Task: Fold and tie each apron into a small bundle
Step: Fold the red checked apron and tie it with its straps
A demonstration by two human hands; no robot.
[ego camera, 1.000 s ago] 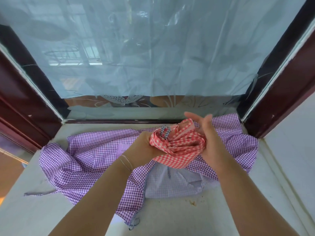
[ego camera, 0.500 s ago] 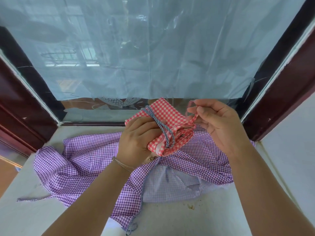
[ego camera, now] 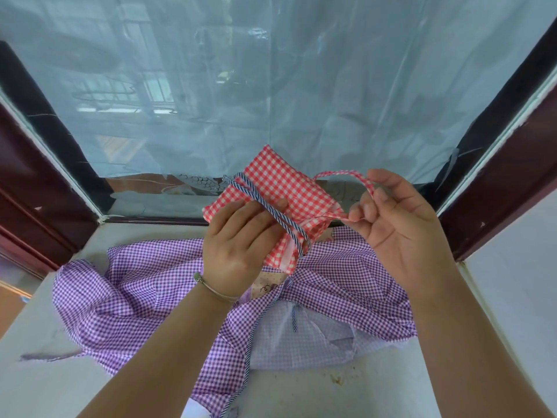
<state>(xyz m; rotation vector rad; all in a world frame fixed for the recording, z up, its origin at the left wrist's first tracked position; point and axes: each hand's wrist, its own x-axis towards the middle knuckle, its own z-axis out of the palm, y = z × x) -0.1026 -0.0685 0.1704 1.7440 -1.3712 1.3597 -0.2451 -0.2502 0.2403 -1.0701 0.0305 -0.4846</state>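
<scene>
Currently the red gingham apron (ego camera: 280, 200), folded into a small bundle, is held in the air above the sill (ego camera: 60, 372); the left hand (ego camera: 238, 245) grips it, fingers laid over the striped cord (ego camera: 271, 215) that wraps it; the right hand (ego camera: 391, 224) pinches the red tie strap (ego camera: 340, 175), looped and not yet knotted. Risk: if the left grip relaxes, the cord likely slackens and the folds open; a hard pull on the strap may skew the bundle. The purple gingham apron (ego camera: 144, 297) lies unfolded on the sill below.
</scene>
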